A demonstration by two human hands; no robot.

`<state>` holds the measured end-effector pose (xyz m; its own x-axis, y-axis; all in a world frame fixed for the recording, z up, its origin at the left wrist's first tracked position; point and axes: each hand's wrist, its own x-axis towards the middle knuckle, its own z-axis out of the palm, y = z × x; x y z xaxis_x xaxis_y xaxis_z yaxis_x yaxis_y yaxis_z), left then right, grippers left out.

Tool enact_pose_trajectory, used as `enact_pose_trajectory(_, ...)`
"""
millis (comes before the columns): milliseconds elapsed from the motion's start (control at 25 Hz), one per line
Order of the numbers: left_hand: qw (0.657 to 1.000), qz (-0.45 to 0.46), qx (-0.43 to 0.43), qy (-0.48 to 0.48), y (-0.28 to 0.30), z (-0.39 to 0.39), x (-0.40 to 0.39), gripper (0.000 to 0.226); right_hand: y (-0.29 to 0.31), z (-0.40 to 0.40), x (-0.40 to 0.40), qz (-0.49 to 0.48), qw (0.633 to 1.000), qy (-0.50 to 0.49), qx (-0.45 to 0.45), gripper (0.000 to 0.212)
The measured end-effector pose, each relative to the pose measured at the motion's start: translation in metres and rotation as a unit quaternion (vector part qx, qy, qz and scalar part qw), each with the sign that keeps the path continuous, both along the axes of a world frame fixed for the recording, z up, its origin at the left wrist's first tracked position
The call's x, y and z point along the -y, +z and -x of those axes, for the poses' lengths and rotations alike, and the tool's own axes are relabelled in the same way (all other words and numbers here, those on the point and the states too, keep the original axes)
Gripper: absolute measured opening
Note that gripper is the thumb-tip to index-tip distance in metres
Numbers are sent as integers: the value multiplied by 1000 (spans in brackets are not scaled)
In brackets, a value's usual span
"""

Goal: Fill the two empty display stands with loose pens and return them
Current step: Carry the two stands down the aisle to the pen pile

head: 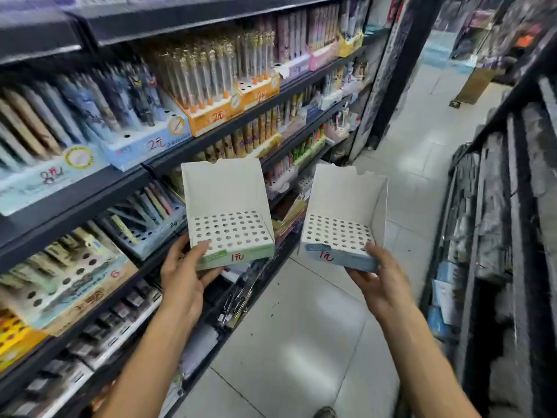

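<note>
While standing in a shop aisle, a person is holding up two empty pen stands.
Left hand [184, 274] is gripping the green-fronted stand [229, 215]; right hand [376, 277] is gripping the blue-fronted stand [343, 218], beside stocked shelves [120, 182].

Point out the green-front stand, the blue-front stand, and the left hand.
green-front stand [232, 233]: head view, on its perforated hole panel.
blue-front stand [337, 233]: head view, on its perforated hole panel.
left hand [184, 276]: head view, on the back of the hand.
</note>
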<state>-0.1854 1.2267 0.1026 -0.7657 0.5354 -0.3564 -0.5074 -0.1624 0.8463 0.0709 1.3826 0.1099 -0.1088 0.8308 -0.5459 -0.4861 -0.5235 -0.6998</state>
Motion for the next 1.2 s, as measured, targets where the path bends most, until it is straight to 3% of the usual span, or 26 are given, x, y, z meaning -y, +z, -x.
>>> enact_pose_trajectory(160,999,24,20,-31,-17,-41,-64,41,-26,-53,-32,26,998,-51,4,30)
enact_pose_trajectory(280,997,35,24,-67,-26,-67,-111,32,-38,-84,-58,40,995,-96,-5,52)
enact_pose_trajectory(360,995,42,23,-90,-34,-91,-154,38,-45,-113,-87,42,991,-124,-8,60)
enact_pose_trajectory(440,994,40,24,-95,-37,-112,-188,42,-50,-137,-112,41,990,-137,-14,59)
enact_pose_trajectory(640,991,47,35,-117,-42,-160,-269,28,-63,-187,-173,47,985,-166,-22,53)
enact_pose_trajectory(800,989,60,31,-129,-52,-169,-336,40,-69,-201,-228,48,984,-165,-35,28)
enact_pose_trajectory(920,987,69,32,-142,-61,-171,-410,46,-75,-202,-287,48,983,-176,-31,25)
enact_pose_trajectory(1200,980,64,68,-174,-79,-153,-617,51,-72,-191,-465,49,976,-213,0,52)
